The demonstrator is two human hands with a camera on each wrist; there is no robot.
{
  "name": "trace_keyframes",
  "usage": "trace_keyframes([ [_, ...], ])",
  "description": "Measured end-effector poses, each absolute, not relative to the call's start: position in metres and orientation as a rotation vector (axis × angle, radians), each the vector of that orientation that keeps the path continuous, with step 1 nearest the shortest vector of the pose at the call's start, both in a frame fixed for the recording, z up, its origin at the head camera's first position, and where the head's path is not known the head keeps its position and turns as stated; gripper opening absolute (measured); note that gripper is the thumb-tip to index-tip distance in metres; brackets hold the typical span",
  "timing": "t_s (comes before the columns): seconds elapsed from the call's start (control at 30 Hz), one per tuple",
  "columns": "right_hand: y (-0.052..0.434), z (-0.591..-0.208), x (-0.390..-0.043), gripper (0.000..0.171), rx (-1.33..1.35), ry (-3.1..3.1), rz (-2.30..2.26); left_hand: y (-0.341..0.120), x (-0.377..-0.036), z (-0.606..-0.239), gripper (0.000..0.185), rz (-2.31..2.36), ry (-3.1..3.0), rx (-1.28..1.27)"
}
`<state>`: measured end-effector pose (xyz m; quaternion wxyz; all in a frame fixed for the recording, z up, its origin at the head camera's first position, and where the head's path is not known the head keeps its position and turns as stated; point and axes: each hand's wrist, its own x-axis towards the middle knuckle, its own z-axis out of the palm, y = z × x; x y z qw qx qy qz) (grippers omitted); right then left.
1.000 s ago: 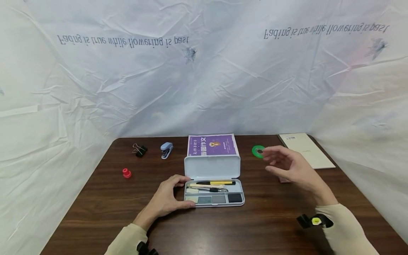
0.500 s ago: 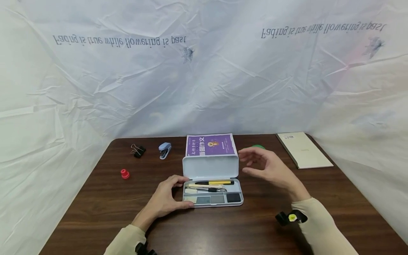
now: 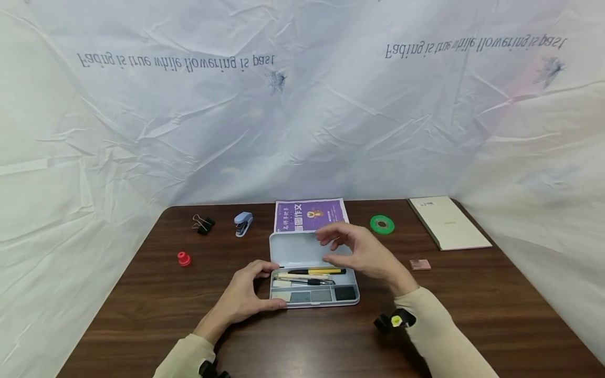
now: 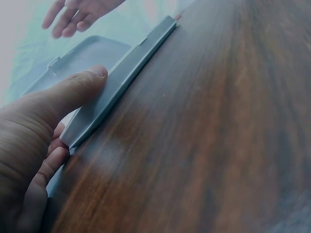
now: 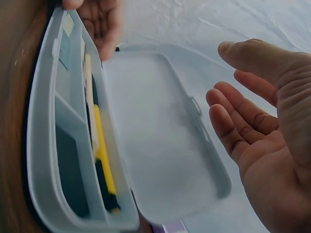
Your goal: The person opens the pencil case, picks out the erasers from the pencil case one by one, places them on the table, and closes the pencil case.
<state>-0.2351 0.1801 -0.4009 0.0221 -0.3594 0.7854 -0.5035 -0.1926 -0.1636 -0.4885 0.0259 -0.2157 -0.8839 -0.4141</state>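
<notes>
A pale blue-grey pencil case (image 3: pixel 321 306) lies on the table with its lid (image 3: pixel 293 249) tilted up at the back. In its rear compartment are a yellow-and-black pen (image 3: pixel 321 271), a clear pen with a black grip (image 3: pixel 312 282) and a cream-coloured stick. Small squarish pieces, one of them dark (image 3: pixel 345 293), lie along the front. My left hand (image 3: pixel 238 296) grips the case's left end, thumb at the front wall and fingers at the back. In front of the lid's right part hovers my right hand (image 3: pixel 366 254), fingers loosely bent and holding nothing. The right wrist view shows it apart from the lid.
Behind the lid lies a purple booklet (image 3: pixel 312 214). To the left are a stapler (image 3: pixel 243 223), a black binder clip (image 3: pixel 204 225) and a red stopper-like piece (image 3: pixel 184 259). On the right are green tape (image 3: pixel 382 224), a pink eraser (image 3: pixel 420 264) and a cream notebook (image 3: pixel 449 223).
My right hand has moved left, from beside the green tape to in front of the lid, uncovering the tape and the pink eraser. My left hand has stayed on the case.
</notes>
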Motion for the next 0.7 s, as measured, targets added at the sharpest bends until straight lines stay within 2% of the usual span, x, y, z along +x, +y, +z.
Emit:
trace_keyframes([
  [0.7,0.108,-0.443,-0.244,0.038,-1.289,2.389,-1.299,-0.165,-0.193,-0.490,0.078,-1.277,-2.672,-0.731],
])
